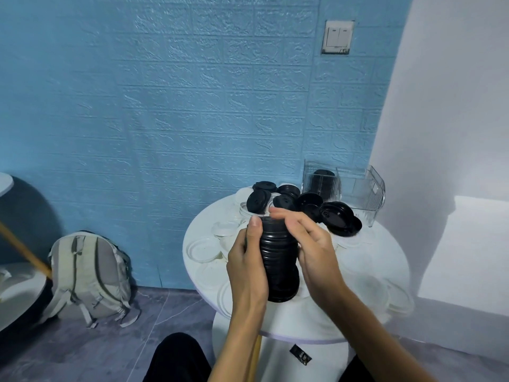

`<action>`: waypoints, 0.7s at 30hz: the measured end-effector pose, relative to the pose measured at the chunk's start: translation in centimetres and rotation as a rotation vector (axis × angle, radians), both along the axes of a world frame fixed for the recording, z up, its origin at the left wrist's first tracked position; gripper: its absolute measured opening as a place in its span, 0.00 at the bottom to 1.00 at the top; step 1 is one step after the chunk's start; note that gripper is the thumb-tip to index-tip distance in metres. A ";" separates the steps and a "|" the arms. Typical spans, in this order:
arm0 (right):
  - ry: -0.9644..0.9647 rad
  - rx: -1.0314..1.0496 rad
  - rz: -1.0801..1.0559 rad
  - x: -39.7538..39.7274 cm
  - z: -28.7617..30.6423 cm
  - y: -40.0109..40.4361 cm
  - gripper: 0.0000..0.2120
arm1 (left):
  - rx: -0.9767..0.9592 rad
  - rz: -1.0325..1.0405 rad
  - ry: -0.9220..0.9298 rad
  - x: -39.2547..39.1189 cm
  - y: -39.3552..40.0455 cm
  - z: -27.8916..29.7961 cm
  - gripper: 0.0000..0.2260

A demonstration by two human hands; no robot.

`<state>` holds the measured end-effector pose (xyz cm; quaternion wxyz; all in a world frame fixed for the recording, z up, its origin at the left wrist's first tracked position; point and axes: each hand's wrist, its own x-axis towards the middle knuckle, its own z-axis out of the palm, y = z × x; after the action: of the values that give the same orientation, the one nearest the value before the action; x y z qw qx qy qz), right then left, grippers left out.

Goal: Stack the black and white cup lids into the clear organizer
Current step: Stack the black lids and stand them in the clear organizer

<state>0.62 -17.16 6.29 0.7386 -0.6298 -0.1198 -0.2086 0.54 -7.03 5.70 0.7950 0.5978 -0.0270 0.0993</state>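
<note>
Your left hand [249, 260] wraps the stack of black lids [279, 260] above the round table's [366, 274] near edge. Your right hand [308, 241] pinches its top, likely squaring it for the clear organizer [344, 188] at the far edge.

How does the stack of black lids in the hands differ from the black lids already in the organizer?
The held stack is gripped by the left hand and right hand above the table; the stored lids sit inside the clear organizer at the table's back. The held stack stands exposed and looks taller; the stored lids show only through the clear wall. Both are nested black lids.
</note>
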 end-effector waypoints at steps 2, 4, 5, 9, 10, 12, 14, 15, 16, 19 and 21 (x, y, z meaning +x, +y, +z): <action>-0.005 0.081 -0.020 -0.2 -0.2 0.8 0.11 | -0.028 0.013 0.006 -0.1 -0.2 -0.1 0.27; -0.001 0.083 -0.068 -0.4 -0.5 1.2 0.12 | -0.037 0.025 0.008 0.0 -0.3 -0.2 0.28; 0.000 0.056 -0.098 -0.3 -0.6 1.4 0.13 | -0.034 0.028 0.003 0.0 -0.3 -0.3 0.28; -0.016 -0.050 -0.168 -0.3 -0.4 1.7 0.15 | -0.019 0.044 -0.019 -0.2 -0.5 -0.5 0.27; -0.027 -0.074 -0.180 -0.3 -0.4 1.8 0.16 | -0.018 0.046 -0.026 -0.3 -0.6 -0.5 0.28; -0.050 -0.113 -0.188 -0.4 -0.3 1.9 0.16 | -0.025 0.054 -0.039 -0.4 -0.7 -0.5 0.28; -0.047 -0.124 -0.182 -0.6 -0.1 1.9 0.16 | -0.035 0.064 -0.053 -0.5 -0.8 -0.5 0.27; -0.043 -0.115 -0.178 -0.6 0.0 1.9 0.16 | -0.031 0.066 -0.057 -0.4 -0.9 -0.5 0.26; -0.037 -0.103 -0.179 -0.7 0.1 1.8 0.17 | -0.027 0.067 -0.060 -0.5 -1.0 -0.4 0.25; -0.046 -0.059 -0.211 -0.8 0.3 1.8 0.18 | -0.016 0.080 -0.070 -0.4 -1.3 0.1 0.20; -0.038 -0.041 -0.253 -0.6 0.3 1.6 0.19 | -0.001 0.096 -0.102 -0.3 -1.6 0.7 0.19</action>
<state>0.00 -15.58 6.54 0.6911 -0.6506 -0.0576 -0.3095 0.27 -8.65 6.37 0.7871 0.5924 -0.0387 0.1676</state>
